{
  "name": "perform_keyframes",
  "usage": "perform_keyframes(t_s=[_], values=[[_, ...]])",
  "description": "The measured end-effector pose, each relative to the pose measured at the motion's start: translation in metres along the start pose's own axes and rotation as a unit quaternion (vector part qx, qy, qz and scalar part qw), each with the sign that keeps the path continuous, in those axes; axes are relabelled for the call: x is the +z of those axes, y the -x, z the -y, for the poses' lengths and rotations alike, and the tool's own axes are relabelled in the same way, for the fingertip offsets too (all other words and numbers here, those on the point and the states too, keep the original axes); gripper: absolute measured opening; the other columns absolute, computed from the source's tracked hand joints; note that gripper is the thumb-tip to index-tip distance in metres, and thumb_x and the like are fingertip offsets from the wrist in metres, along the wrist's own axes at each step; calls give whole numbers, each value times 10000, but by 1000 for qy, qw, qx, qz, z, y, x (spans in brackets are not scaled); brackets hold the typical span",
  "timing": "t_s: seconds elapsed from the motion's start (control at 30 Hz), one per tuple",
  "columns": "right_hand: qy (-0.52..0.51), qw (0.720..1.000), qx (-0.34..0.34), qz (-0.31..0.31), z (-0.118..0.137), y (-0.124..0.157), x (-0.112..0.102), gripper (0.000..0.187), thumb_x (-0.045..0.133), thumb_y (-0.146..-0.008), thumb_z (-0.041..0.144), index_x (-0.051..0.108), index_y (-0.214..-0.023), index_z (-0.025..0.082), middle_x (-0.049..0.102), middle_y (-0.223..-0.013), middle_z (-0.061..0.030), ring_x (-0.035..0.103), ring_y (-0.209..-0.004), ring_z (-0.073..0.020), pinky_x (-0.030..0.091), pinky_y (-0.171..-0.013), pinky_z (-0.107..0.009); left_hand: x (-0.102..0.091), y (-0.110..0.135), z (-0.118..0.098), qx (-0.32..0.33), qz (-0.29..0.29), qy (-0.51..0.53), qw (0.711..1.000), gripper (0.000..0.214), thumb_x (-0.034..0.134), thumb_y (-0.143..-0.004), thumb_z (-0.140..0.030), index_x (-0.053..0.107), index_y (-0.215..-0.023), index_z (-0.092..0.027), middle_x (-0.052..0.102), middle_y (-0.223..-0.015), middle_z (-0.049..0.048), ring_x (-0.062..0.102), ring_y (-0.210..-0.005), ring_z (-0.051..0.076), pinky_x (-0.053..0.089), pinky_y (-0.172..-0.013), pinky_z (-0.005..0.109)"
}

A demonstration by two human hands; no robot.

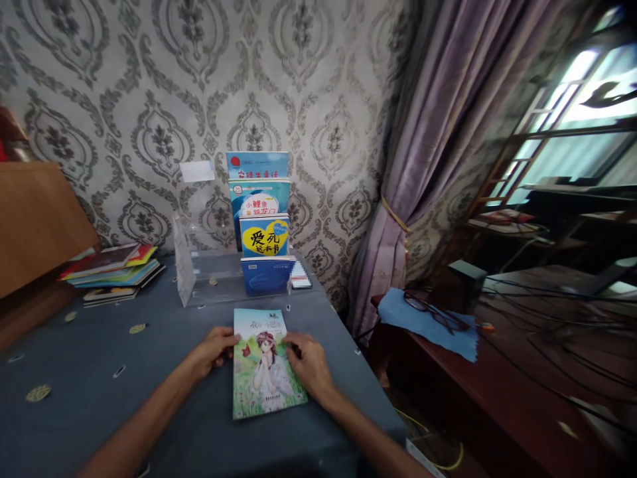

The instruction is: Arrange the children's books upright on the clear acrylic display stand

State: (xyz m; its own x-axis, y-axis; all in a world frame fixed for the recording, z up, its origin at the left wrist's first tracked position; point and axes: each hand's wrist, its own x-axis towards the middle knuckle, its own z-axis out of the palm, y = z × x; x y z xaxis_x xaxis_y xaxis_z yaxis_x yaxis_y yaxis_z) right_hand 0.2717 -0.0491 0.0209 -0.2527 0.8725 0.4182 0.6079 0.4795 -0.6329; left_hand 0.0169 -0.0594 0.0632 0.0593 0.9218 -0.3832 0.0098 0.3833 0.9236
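A paperback book (269, 382) with a drawn figure in a green meadow on its cover is in front of me, over the table. My left hand (215, 346) grips its left edge, the thumb on the cover. On the opposite edge, my right hand (311, 366) is closed with its fingers against the book; its underside is hidden. Just behind stands a clear tiered display rack (185, 265). Its right side holds a dark blue book (269, 277), a book with a yellow heart (265, 239), a teal book (235, 194) and a light blue book (259, 161), each higher than the one before.
A stack of books (112, 269) lies at the back left of the grey-blue tablecloth (174, 425), near a wooden panel (42, 226). To the right, a reddish-brown desk (448, 392) carries glasses (435, 312) on a blue cloth (398, 315), and dark cables. A purple curtain (423, 146) hangs behind.
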Motion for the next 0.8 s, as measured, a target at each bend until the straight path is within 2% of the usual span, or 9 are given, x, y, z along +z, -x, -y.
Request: perform_keyframes(t_s=[0.1, 0.17, 0.23, 0.3, 0.33, 0.4, 0.57, 0.8], values=[[-87, 995, 54, 15, -7, -4, -1, 366, 577, -765, 125, 706, -1093, 219, 766, -1044, -76, 715, -830, -221, 578, -763, -355, 8, 8, -2, 24, 42, 17, 999, 546, 876, -557, -505, 708, -922, -137, 728, -774, 74, 615, -623, 125, 206, -390, 153], [-170, 980, 101, 26, -12, -10, -4, 376, 631, -759, 214, 686, -1130, 200, 761, -996, -77, 683, -722, -199, 566, -649, -325, 9, 12, -7, 48, 62, 36, 996, 566, 879, -565, -531, 711, -927, -131, 726, -765, 72, 609, -598, 113, 251, -391, 149], [-258, 952, 147, 76, -15, -18, -7, 338, 694, -741, 349, 706, -1029, 173, 733, -819, -53, 623, -617, -167, 493, -519, -263, 8, 11, -14, 61, 67, 48, 995, 572, 890, -561, -532, 716, -924, -125, 726, -761, 67, 606, -577, 104, 326, -409, 150], [-338, 912, 187, 138, -16, -29, -11, 362, 731, -704, 466, 704, -889, 156, 634, -633, -1, 532, -516, -117, 369, -431, -202, 6, 7, -22, 60, 64, 54, 995, 567, 904, -557, -510, 721, -927, -122, 737, -801, 77, 639, -620, 120, 428, -471, 168], [-368, 895, 202, 154, -15, -34, -13, 386, 745, -680, 498, 693, -844, 153, 586, -585, 22, 484, -481, -92, 315, -412, -184, 6, 3, -27, 59, 62, 56, 995, 553, 908, -561, -490, 722, -928, -120, 744, -827, 85, 658, -651, 134, 468, -508, 183], [-402, 878, 218, 142, -13, -45, -17, 418, 770, -638, 523, 669, -804, 152, 525, -539, 53, 408, -443, -58, 239, -400, -167, 7, -7, -36, 62, 55, 59, 995, 501, 904, -593, -436, 724, -933, -116, 753, -866, 101, 684, -701, 157, 515, -566, 212], [-423, 879, 200, 93, -9, -71, -26, 411, 763, -635, 528, 615, -771, 169, 422, -447, 94, 326, -400, -48, 194, -397, -175, 10, -30, -57, 93, 35, 58, 993, 392, 872, -663, -325, 722, -955, -110, 757, -881, 114, 694, -707, 173, 506, -531, 210], [-400, 900, 156, 75, -14, -110, -33, 297, 728, -709, 457, 593, -746, 194, 410, -445, 90, 341, -396, -59, 217, -394, -186, 8, -49, -85, 132, 16, 44, 990, 312, 866, -656, -292, 716, -857, -106, 747, -785, 92, 634, -578, 118, 438, -442, 166]])
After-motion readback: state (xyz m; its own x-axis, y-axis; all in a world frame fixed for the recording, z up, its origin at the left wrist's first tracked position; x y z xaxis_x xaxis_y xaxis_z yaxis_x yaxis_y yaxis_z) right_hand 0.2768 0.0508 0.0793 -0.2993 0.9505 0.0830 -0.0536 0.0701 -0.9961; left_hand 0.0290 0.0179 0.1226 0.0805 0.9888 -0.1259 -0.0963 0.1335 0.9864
